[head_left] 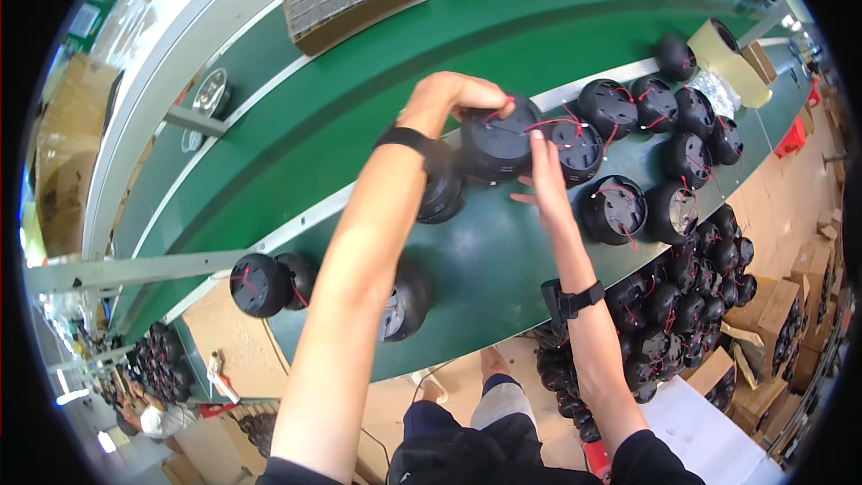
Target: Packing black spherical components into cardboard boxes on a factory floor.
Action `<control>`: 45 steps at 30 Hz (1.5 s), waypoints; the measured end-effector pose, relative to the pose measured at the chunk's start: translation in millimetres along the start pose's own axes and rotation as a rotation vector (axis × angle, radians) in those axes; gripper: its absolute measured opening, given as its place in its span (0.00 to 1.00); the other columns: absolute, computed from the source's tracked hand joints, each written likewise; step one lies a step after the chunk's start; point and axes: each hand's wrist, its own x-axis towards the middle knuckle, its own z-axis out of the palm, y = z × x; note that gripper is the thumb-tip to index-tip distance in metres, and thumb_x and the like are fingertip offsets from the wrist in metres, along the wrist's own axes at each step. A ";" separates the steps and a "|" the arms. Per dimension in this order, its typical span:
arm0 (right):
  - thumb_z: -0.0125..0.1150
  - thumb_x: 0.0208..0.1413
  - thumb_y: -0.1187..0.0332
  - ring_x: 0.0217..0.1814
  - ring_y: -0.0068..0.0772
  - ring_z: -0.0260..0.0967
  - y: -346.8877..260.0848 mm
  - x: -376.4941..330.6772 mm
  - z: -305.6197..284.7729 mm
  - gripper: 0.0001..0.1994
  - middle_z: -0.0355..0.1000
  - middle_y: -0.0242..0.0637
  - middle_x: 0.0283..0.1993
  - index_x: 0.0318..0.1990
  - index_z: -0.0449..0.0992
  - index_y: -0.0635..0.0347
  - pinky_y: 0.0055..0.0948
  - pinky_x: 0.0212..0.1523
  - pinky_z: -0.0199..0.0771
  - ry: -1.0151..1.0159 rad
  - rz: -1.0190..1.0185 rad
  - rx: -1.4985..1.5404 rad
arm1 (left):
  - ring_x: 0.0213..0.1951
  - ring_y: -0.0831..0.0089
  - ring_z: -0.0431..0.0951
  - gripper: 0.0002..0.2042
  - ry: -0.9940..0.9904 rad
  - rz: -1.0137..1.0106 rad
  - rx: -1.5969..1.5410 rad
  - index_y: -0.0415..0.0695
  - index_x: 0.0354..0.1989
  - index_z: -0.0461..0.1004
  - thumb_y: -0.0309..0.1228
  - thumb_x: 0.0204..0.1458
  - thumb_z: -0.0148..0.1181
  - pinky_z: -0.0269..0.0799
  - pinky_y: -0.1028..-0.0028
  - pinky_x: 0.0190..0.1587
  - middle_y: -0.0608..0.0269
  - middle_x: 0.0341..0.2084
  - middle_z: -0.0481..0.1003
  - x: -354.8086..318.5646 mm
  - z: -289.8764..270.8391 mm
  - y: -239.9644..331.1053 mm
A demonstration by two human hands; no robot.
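Observation:
A black round housing with red wires on its flat top stands in front of me above the green worktable. My left hand is closed on its far left rim, with the thumb on the top near a red wire; its other fingers are partly hidden. Along the housing's right side my right hand is held with fingers stretched and apart; whether it touches the shell I cannot tell. Just right of it sits a similar housing with a red wire. Another black housing is partly covered by my left wrist.
More black housings with red wires cover the table's right part. A large pile of them lies beyond its near right edge. Two stand at left. Beyond the rail runs a green conveyor belt, with a carton behind it.

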 end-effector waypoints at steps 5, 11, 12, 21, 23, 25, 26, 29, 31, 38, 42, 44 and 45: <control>0.42 0.62 0.36 0.70 0.46 0.56 23.3 -40.8 -30.5 0.33 0.56 0.32 0.70 0.68 0.59 0.42 0.57 0.49 0.75 0.058 0.028 0.002 | 0.32 0.70 0.81 0.22 0.185 0.289 -0.454 0.47 0.32 0.84 0.51 0.33 0.70 0.75 0.71 0.40 0.59 0.32 0.83 -55.8 77.5 -23.3; 0.49 0.61 0.37 0.73 0.35 0.54 113.9 -88.3 -142.5 0.40 0.53 0.35 0.73 0.72 0.53 0.53 0.42 0.71 0.53 -0.084 0.108 0.377 | 0.44 0.53 0.81 0.30 0.241 0.136 -0.146 0.34 0.37 0.80 0.54 0.37 0.68 0.77 0.61 0.46 0.44 0.40 0.80 -90.6 210.6 14.3; 0.48 0.62 0.39 0.72 0.34 0.56 114.7 -113.4 -136.4 0.38 0.57 0.36 0.71 0.71 0.55 0.58 0.37 0.72 0.51 0.066 0.052 0.251 | 0.50 0.54 0.78 0.35 0.157 0.032 -0.238 0.28 0.46 0.75 0.52 0.41 0.67 0.76 0.62 0.52 0.39 0.47 0.76 -109.8 226.8 17.6; 0.53 0.65 0.55 0.66 0.34 0.62 73.7 -139.4 -120.6 0.28 0.61 0.39 0.67 0.66 0.62 0.62 0.36 0.67 0.61 -0.138 -0.018 0.055 | 0.52 0.40 0.71 0.26 0.640 0.239 -0.553 0.31 0.50 0.69 0.47 0.61 0.47 0.67 0.55 0.55 0.37 0.46 0.73 -145.8 299.4 -15.9; 0.56 0.64 0.60 0.62 0.30 0.64 83.3 -126.6 -123.4 0.26 0.66 0.40 0.62 0.65 0.64 0.65 0.30 0.62 0.63 -0.029 -0.105 -0.114 | 0.49 0.44 0.72 0.18 0.727 0.216 -0.518 0.35 0.48 0.73 0.39 0.61 0.49 0.68 0.55 0.52 0.40 0.44 0.74 -156.1 295.9 -24.5; 0.57 0.64 0.60 0.59 0.29 0.66 86.0 -125.0 -124.6 0.25 0.69 0.38 0.59 0.63 0.65 0.68 0.30 0.61 0.65 -0.021 -0.106 0.114 | 0.43 0.45 0.74 0.19 0.999 0.334 -0.567 0.33 0.52 0.69 0.33 0.57 0.55 0.70 0.55 0.48 0.41 0.43 0.72 -152.0 307.9 -40.0; 0.56 0.64 0.60 0.59 0.30 0.66 86.7 -133.8 -130.9 0.25 0.69 0.37 0.59 0.63 0.64 0.68 0.30 0.61 0.65 0.027 -0.108 0.231 | 0.48 0.44 0.72 0.23 0.910 0.325 -0.667 0.35 0.57 0.66 0.34 0.54 0.58 0.69 0.55 0.51 0.41 0.49 0.69 -152.3 309.1 -41.4; 0.52 0.64 0.50 0.62 0.38 0.66 92.3 -180.5 -166.3 0.28 0.68 0.39 0.62 0.63 0.65 0.61 0.42 0.65 0.64 0.272 -0.076 0.644 | 0.58 0.40 0.65 0.37 0.833 0.337 -0.351 0.43 0.65 0.59 0.38 0.46 0.66 0.64 0.52 0.59 0.40 0.60 0.60 -130.4 307.1 -12.5; 0.52 0.62 0.45 0.63 0.43 0.66 112.2 -219.7 -188.9 0.29 0.66 0.38 0.64 0.63 0.66 0.53 0.53 0.65 0.63 0.366 -0.150 0.787 | 0.68 0.33 0.47 0.56 0.677 0.274 0.102 0.54 0.72 0.48 0.45 0.32 0.77 0.53 0.39 0.65 0.41 0.69 0.47 -122.2 303.2 3.0; 0.58 0.54 0.43 0.61 0.51 0.67 142.6 -325.2 -200.5 0.35 0.66 0.43 0.63 0.64 0.65 0.55 0.62 0.61 0.69 0.502 0.076 0.583 | 0.61 0.38 0.59 0.56 0.705 0.109 0.498 0.50 0.63 0.61 0.50 0.16 0.81 0.65 0.32 0.48 0.44 0.62 0.60 -112.4 378.3 -10.3; 0.56 0.55 0.41 0.61 0.50 0.67 173.5 -304.3 -201.7 0.35 0.66 0.42 0.63 0.63 0.66 0.56 0.54 0.61 0.69 0.162 0.288 0.422 | 0.60 0.37 0.58 0.61 0.418 0.246 -0.001 0.46 0.68 0.55 0.46 0.16 0.80 0.67 0.37 0.49 0.35 0.62 0.55 -223.9 388.9 -64.9; 0.55 0.55 0.41 0.61 0.49 0.67 165.5 -316.7 -183.7 0.35 0.67 0.42 0.63 0.63 0.66 0.56 0.52 0.62 0.69 0.063 0.373 0.318 | 0.57 0.38 0.60 0.60 0.439 0.281 -0.139 0.46 0.68 0.53 0.42 0.18 0.79 0.68 0.43 0.49 0.37 0.60 0.56 -290.4 390.4 -98.7; 0.55 0.56 0.41 0.61 0.49 0.67 170.8 -317.0 -162.6 0.35 0.67 0.43 0.63 0.63 0.66 0.56 0.51 0.62 0.69 -0.040 0.461 0.254 | 0.56 0.39 0.61 0.59 0.489 0.182 -0.210 0.47 0.68 0.53 0.41 0.19 0.77 0.69 0.46 0.50 0.38 0.58 0.57 -338.3 404.0 -125.8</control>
